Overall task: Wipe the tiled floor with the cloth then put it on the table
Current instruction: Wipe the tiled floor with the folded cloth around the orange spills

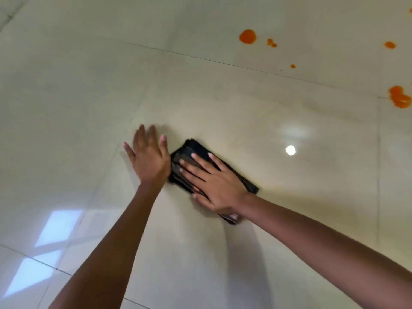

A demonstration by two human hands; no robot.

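A folded black cloth (pixel 196 150) lies flat on the glossy cream tiled floor (pixel 223 103). My right hand (pixel 214 184) presses down on it, palm flat, fingers spread and pointing to the upper left. Just left of the cloth, my left hand (pixel 149 157) is flat with its fingers spread, its edge at the cloth's left side; whether it touches the floor I cannot tell. It is slightly blurred. Part of the cloth is hidden under my right palm.
Orange spill spots mark the tiles at the upper right: a round blob (pixel 247 36), small drops (pixel 272 43), a spot (pixel 389 45) and a larger patch (pixel 399 97) at the right edge. Grout lines cross the floor. Window light reflects at the lower left (pixel 44 248).
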